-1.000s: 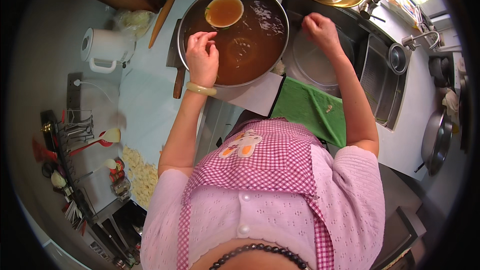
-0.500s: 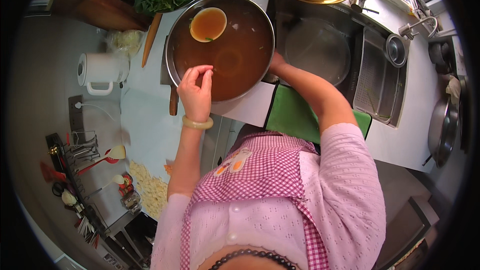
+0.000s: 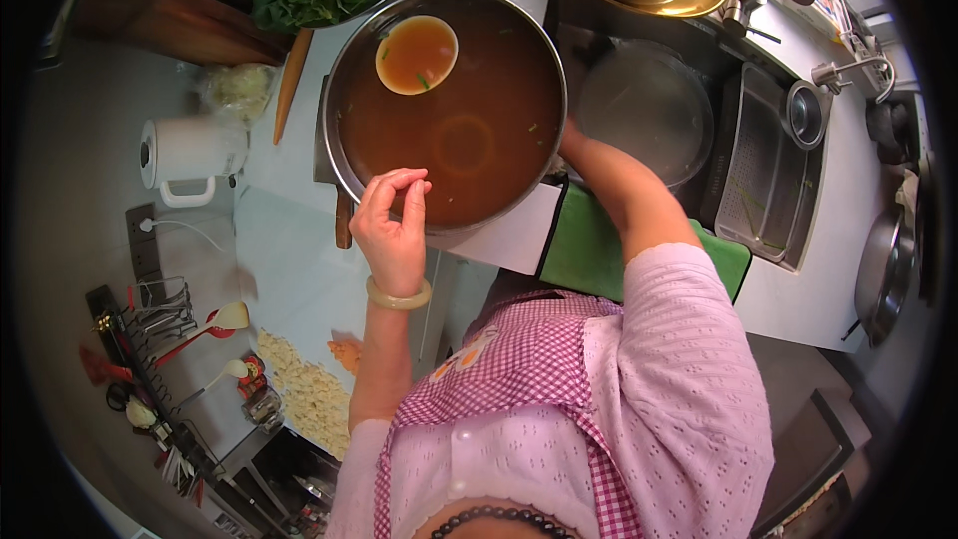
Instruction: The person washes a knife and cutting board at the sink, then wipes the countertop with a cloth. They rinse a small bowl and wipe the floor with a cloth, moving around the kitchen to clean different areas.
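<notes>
Metal basin, brown liquid inside, beside the sink.
Hands apart: left hand pinching just above the near rim, right hand mostly hidden at the basin's right side (grip, and anything pinched, can't be told). Slow, light fingers should avoid rocking the bowl inside, with its green scrap.

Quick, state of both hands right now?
Left hand: pinched shut over the bowl; can't tell whether it holds anything.
Right hand: mostly hidden by the bowl; can't tell.
</notes>
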